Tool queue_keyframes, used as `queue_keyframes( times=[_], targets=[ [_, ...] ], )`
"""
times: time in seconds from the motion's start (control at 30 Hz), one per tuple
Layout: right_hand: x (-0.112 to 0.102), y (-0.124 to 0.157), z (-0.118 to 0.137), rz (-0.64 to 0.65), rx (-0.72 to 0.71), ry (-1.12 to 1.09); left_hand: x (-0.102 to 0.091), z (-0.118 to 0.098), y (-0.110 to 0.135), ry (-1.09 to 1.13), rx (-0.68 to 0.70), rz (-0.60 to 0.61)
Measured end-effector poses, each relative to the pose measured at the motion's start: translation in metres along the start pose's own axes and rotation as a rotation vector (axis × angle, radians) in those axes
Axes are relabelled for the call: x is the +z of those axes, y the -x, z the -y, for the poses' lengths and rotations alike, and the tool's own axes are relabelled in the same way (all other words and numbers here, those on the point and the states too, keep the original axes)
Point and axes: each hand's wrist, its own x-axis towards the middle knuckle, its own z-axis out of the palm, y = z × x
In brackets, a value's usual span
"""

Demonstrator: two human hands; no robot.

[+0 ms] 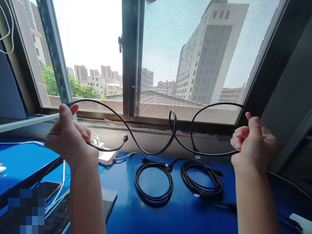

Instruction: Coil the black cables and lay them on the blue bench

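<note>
Between my hands a black cable (133, 138) hangs in the air, with one twisted loop near its middle. My left hand (70, 133) is closed round it close to one end; a short tail with a black plug (125, 138) sticks out to the right. My right hand (253, 139) grips the cable near the other end, whose connector (195, 150) dangles from a curved tail. Below on the blue table lie a coiled black cable (136, 182) and, to its right, a thicker black cable coil (184, 177).
A white power strip (107, 157) stands by the wall behind my left wrist. At the left lie a phone (50, 190), white cords (63, 175) and a flat dark device (110, 198). A window (133, 65) with a dark frame rises behind the table.
</note>
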Motion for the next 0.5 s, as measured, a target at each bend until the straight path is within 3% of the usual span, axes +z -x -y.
queue_keyframes(
  times=[0.13, 0.27, 0.37, 0.5],
  targets=[
    [0.002, 0.007, 0.010, 0.085, 0.093, -0.066, 0.000, -0.003, 0.008, -0.007, -0.081, 0.379],
    [0.003, 0.015, 0.009, 0.260, -0.040, -0.092, 0.005, -0.012, 0.022, -0.094, -0.371, 0.856],
    [0.006, 0.024, 0.006, 0.420, -0.144, -0.118, 0.010, -0.016, 0.041, -0.176, -0.442, 1.096],
    [0.011, 0.035, 0.002, 0.613, -0.148, -0.161, 0.013, -0.011, 0.069, -0.143, -0.513, 1.354]
  ],
)
